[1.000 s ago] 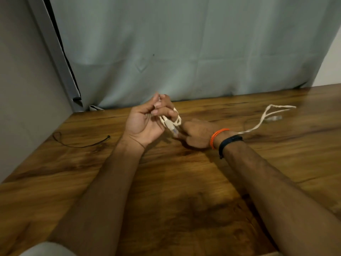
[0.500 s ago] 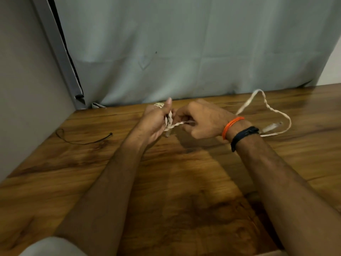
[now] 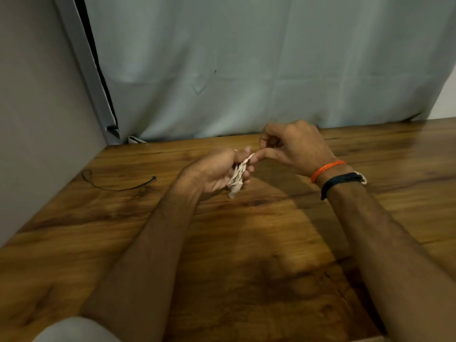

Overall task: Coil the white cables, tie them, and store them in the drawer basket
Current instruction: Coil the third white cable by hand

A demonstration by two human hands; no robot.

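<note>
The white cable [image 3: 238, 175] is bunched into a small, twisty bundle, held up just above the wooden table [image 3: 246, 243]. The left hand [image 3: 217, 171] curls its fingers tight around it. The right hand [image 3: 293, 146] pinches the cable's top end with bent fingers.

Both hands are over the table [image 3: 246, 243], near its far edge. The left hand [image 3: 212, 171] holds the cable bundle [image 3: 237, 176]. The right hand [image 3: 293, 146] is just at its two o'clock, touching the bundle's top. A thin cord [image 3: 116, 185] lies on the table at nine o'clock. A curtain [image 3: 246, 70] hangs behind.
</note>
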